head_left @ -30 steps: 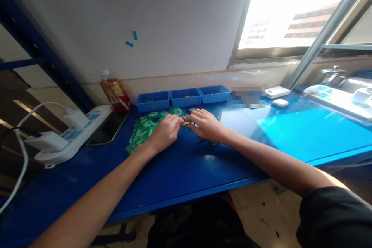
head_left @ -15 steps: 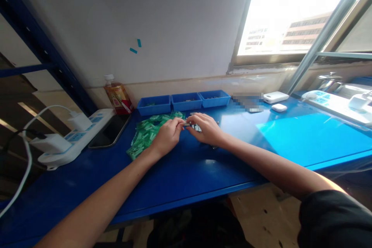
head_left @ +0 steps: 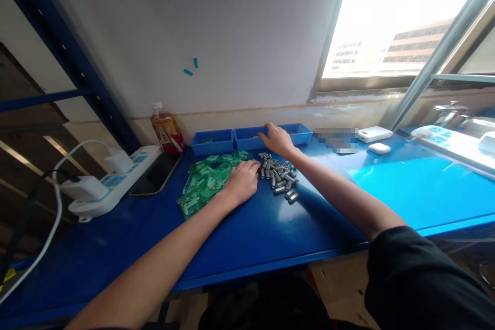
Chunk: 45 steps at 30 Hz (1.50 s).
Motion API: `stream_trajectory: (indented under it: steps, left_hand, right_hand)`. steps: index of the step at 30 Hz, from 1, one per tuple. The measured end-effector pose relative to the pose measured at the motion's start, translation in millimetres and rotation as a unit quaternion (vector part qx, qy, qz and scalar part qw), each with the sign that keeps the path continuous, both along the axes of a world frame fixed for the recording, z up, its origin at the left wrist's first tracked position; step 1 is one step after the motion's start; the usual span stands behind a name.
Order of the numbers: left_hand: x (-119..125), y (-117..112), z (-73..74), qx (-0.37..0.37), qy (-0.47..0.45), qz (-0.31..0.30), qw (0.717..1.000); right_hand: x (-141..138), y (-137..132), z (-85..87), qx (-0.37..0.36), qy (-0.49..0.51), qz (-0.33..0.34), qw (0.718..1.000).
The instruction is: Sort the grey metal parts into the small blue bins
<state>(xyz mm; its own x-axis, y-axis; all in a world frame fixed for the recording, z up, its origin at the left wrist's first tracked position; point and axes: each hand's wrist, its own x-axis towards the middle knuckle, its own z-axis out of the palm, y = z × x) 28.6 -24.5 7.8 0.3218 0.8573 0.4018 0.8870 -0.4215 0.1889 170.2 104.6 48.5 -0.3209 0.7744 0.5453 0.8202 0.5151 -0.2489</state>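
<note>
My left hand (head_left: 243,183) rests on the blue tabletop with its fingers curled together, between green packets and metal parts. Whatever its fingertips hold is hidden from view. Beside it, on the left, spreads a heap of green see-through plastic packets (head_left: 204,178). On its right lies a loose pile of small silvery metal cylinders (head_left: 280,178). My right hand (head_left: 279,140) reaches over the middle blue bin (head_left: 247,145), thumb and fingers apart, with nothing visible between them. Small pieces lie in that bin, too small to name.
Another blue bin (head_left: 212,149) stands left, and a third (head_left: 305,136) right. A bottle (head_left: 165,129), black phone (head_left: 157,174) and white power strip (head_left: 116,180) occupy the left side. White devices (head_left: 375,134) lie at the back right. The table's front edge (head_left: 270,268) runs below my arms.
My hands, together at a small piece before, have separated. The right one moved up over the middle bin; the left one lowered beside the packets. The metal cylinders have come into view.
</note>
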Motion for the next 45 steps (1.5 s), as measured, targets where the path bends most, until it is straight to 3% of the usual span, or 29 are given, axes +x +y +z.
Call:
stream_trajectory:
  steps: [7, 14, 23, 27, 33, 39, 42, 45]
  left_hand:
    - [-9.1, -4.3, -2.6, -0.002, -0.059, -0.013, 0.998]
    - [-13.8, -9.2, 6.4, -0.025, -0.265, 0.021, 0.964]
    - [-16.8, -16.0, 16.6, -0.048, -0.337, 0.025, 0.940]
    - [-16.9, -18.9, 20.3, -0.030, -0.281, -0.015, 0.959]
    - [-18.3, -16.6, 18.9, 0.016, -0.239, -0.003, 0.971]
    - [-20.8, -15.5, 16.9, -0.060, -0.273, -0.012, 0.960]
    - [-15.2, -16.5, 12.6, -0.055, -0.228, -0.039, 0.971]
    - [-5.8, -17.8, 8.7, -0.038, -0.095, -0.119, 0.988]
  right_hand:
    - [30.3, -58.2, -25.0, 0.018, -0.026, 0.199, 0.979]
    - [14.2, -89.6, -22.0, 0.019, -0.046, 0.284, 0.957]
    - [10.4, -96.2, -21.6, 0.063, 0.013, 0.265, 0.962]
    - [10.0, -93.4, -20.9, 0.042, 0.036, 0.239, 0.969]
    - [11.4, -93.6, -21.4, 0.016, 0.044, 0.232, 0.972]
    - [14.7, -94.1, -16.5, 0.086, 0.016, 0.277, 0.957]
    - [13.6, -74.9, -8.4, 0.116, 0.013, 0.215, 0.970]
    - [9.0, -35.3, -2.3, 0.124, 0.023, 0.111, 0.986]
